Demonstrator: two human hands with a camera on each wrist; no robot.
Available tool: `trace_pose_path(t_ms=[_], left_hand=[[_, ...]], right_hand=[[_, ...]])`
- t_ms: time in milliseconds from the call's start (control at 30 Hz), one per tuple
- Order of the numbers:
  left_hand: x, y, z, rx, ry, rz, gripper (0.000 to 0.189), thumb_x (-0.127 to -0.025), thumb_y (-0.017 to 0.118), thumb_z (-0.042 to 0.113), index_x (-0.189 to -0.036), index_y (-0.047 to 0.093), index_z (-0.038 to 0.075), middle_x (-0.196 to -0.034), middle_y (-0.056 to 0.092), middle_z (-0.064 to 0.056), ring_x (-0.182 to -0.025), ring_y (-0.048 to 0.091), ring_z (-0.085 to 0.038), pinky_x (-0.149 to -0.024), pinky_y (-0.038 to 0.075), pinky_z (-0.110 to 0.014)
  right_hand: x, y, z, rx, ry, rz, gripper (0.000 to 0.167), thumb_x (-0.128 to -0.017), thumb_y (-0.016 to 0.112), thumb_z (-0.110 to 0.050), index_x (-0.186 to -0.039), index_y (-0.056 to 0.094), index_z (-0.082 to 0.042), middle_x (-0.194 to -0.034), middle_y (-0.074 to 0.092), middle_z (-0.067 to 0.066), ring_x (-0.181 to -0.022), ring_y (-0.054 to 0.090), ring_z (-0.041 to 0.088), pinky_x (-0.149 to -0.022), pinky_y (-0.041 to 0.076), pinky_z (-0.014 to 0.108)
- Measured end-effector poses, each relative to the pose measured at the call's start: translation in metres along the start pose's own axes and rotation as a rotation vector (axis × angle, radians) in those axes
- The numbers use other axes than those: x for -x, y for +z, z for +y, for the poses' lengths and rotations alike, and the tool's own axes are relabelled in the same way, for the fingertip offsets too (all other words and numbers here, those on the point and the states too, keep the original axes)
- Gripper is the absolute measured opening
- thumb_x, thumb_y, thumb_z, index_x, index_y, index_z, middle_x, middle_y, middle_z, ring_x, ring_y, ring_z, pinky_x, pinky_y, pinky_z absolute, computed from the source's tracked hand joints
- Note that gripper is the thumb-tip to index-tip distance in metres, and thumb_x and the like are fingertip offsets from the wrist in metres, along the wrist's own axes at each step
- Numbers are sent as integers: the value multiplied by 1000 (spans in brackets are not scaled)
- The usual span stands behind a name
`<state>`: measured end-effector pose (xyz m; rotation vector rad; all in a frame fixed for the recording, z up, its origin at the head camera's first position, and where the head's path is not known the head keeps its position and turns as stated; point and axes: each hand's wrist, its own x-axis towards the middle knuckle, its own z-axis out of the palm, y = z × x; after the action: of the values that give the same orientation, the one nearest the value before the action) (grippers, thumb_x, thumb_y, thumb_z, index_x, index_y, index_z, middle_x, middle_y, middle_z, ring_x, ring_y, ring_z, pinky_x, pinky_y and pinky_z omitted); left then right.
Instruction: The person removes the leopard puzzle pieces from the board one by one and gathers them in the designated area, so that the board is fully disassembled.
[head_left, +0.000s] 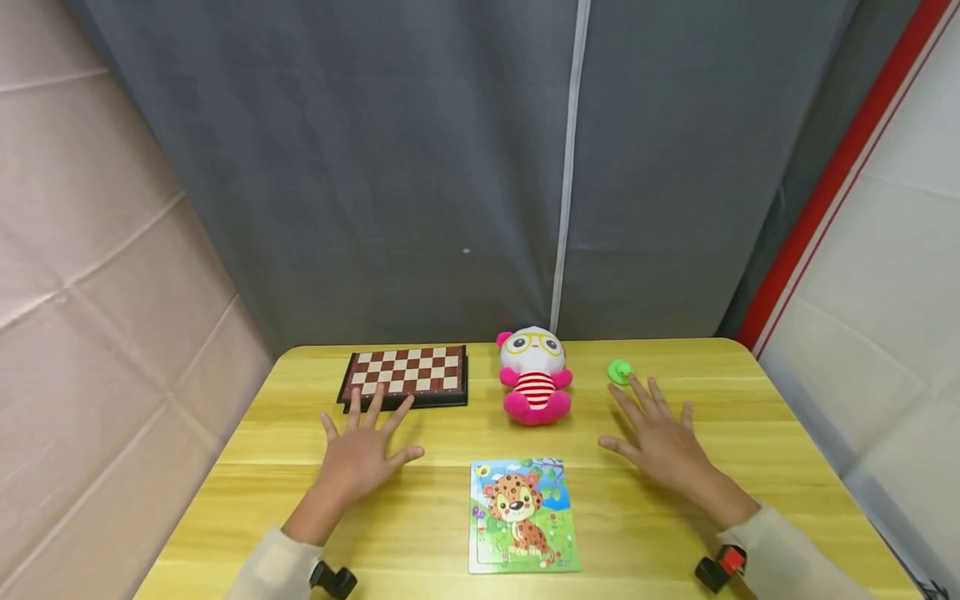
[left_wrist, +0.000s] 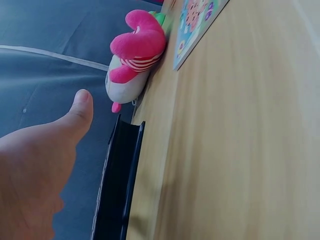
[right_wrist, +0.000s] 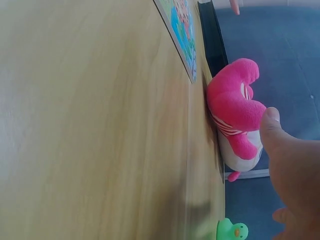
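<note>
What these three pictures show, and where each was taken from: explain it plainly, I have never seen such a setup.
There is no robot, just a person's bare left hand and right hand. The wide picture comes from a camera worn on the head, looking forward and down. The other two come from the left and right wrists, so the wooden table looks turned on its side. On it lie a checkered board, a pink and white plush toy, a small green duck and, nearest the person, a leopard picture. Both hands have their fingers spread, the left near the board, the right near the duck. Neither holds anything.
</note>
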<state>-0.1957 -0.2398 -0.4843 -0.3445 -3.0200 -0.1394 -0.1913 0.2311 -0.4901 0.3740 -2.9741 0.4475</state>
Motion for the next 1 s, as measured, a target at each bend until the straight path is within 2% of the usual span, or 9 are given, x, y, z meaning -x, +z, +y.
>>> trace_pose_path(t_ms=[333,567,733,1000], left_hand=[[12,8,12,7,38,1,85,-90,57,76,-162,22,46,-172,14,-13,-154,8,-53,-105,-2,-88],[23,13,23,46,70,-12,85,-90,59,74,-162,26,43,-172,15,-11,-155,10,-51,-105,6,-89],[33,18,34,89,85,-45,85,-90,59,73,-162,29,40,-172,12,-8,-155,7,-49,-107,11,-87],[47,30,54,221,146,-131,87,-88,59,74,-163,27,41,-172,14,-7,-156,7,-46,-111,7,-84]], right_hand=[[2,8,-8,-31,-48,-7,87,-94,67,-59,-164,30,-23,-173,12,14,-155,14,48,-108,8,87],[7,12,-20,-53,-76,-4,86,-92,70,-56,-162,33,-22,-172,18,15,-155,18,46,-109,11,86],[11,15,-29,-89,-93,-17,85,-93,71,-55,-162,35,-21,-171,21,16,-155,20,46,-110,12,85],[16,24,-39,-108,-146,-13,85,-93,70,-56,-162,34,-21,-167,30,17,-154,26,43,-112,20,81]])
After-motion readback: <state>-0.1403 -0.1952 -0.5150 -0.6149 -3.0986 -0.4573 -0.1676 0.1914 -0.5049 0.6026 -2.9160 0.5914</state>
